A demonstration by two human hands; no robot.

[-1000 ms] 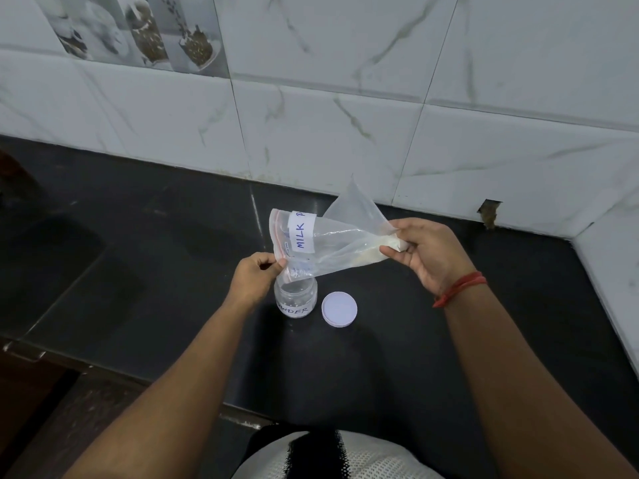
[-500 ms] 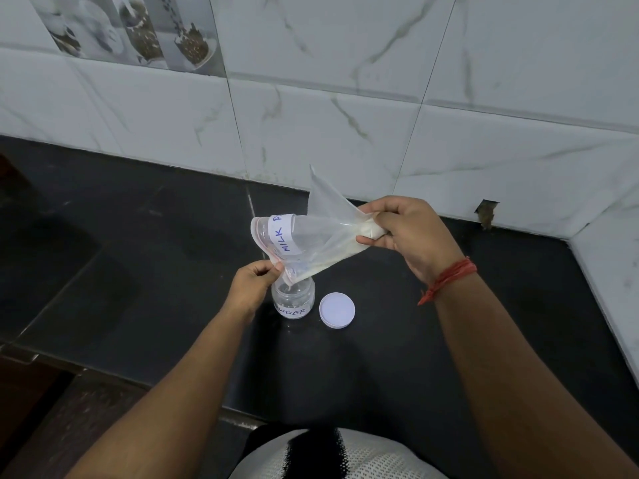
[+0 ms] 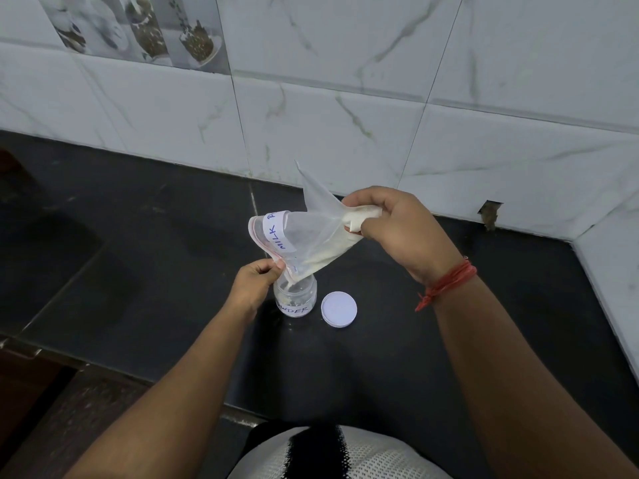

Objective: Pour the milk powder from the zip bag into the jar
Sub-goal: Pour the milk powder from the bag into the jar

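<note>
A clear zip bag point(image 3: 304, 242) with a white "MILK" label hangs tilted over a small clear jar point(image 3: 295, 299) on the black counter. My left hand point(image 3: 254, 281) pinches the bag's open mouth, which points down into the jar's opening. My right hand point(image 3: 397, 229) grips the bag's raised bottom corner, where white powder is bunched. Powder lies along the bag's lower fold and slides toward the mouth. A little powder shows inside the jar, whose label reads "WDER".
The jar's white lid point(image 3: 339, 309) lies flat just right of the jar. The black counter point(image 3: 138, 236) meets a white marble-tiled wall point(image 3: 345, 115) behind and on the right. The counter's front edge point(image 3: 103, 369) runs at lower left.
My right hand has lifted the bag's bottom corner higher, so the bag tilts more steeply. The bag's mouth has dropped into the jar's opening, and powder now moves toward it.
</note>
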